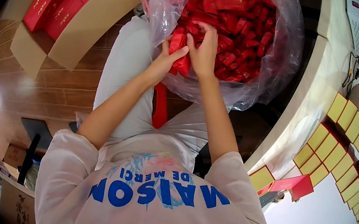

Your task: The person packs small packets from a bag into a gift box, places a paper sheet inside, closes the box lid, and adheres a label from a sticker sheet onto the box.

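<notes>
Many small red packets (pixel 234 19) fill a large clear plastic bag (pixel 292 50) at the top centre. At the bag's left side my left hand (pixel 167 58) is closed round a few red packets (pixel 180 51), its thumb lying across them. My right hand (pixel 203 54) is just to the right, over the bag's contents, with its fingers bent and spread apart and its thumb beside the held packets. Nothing shows between its fingers. A red strip (pixel 160 106) hangs below the bag between the legs.
An open cardboard box (pixel 99 17) holding red boxes (pixel 61 10) stands at the upper left. On the right, a table (pixel 295 113) bears rows of yellow and red boxes (pixel 344 154), an open red box (pixel 294 185) and a white device (pixel 357 33) with cables.
</notes>
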